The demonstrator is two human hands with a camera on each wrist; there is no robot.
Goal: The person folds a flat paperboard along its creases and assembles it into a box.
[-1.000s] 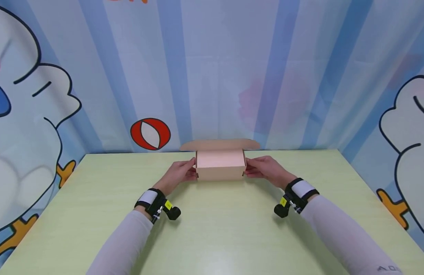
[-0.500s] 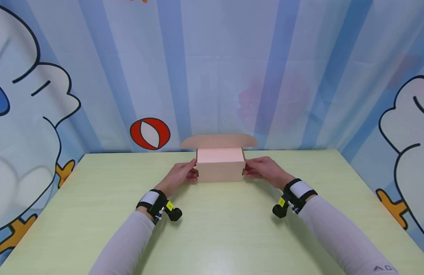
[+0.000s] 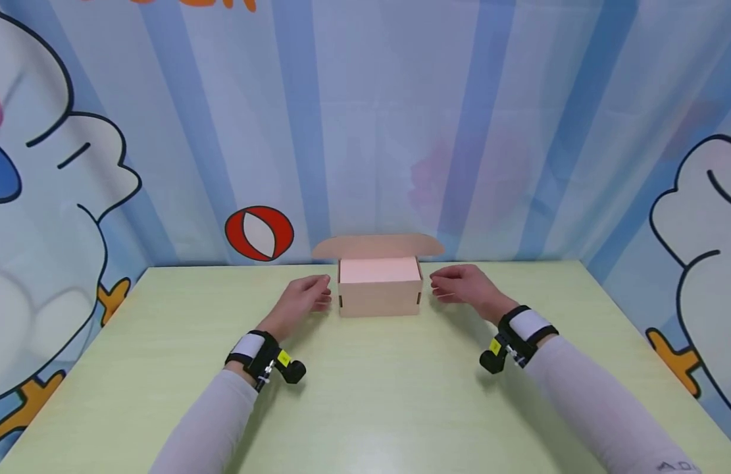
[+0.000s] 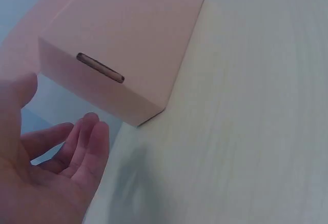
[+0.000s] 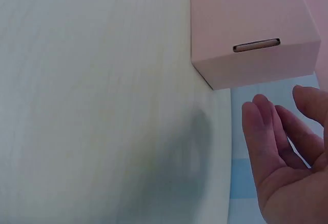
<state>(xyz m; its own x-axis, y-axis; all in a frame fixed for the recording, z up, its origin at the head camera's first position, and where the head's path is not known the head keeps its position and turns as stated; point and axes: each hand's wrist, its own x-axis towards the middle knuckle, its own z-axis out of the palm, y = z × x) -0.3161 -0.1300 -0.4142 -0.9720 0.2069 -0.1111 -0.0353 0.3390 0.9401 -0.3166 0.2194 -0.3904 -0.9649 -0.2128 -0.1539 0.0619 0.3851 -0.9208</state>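
Observation:
A small cardboard box (image 3: 379, 299) stands near the back edge of the table, its lid flap (image 3: 377, 246) raised behind it. To the left of the box, my left hand (image 3: 298, 303) is apart from it by a narrow gap, fingers loosely bent around nothing. My right hand (image 3: 467, 288) hovers at a similar small distance on the other side, also holding nothing. Both wrist views show a slot in the box's side, near the left fingertips (image 4: 100, 131) and the right fingertips (image 5: 252, 114). What the box contains cannot be seen.
The pale wooden table (image 3: 377, 395) stretches toward me in front of the box. Close behind its back edge hangs a blue striped cloth (image 3: 365, 131) with printed cartoon figures and a red ball. Both wrists wear strapped-on cameras (image 3: 294, 372).
Both hands have let go of the box's sides and drawn outward. The box has tipped so more of its front shows, then stayed in place, its flap standing slightly higher than at first.

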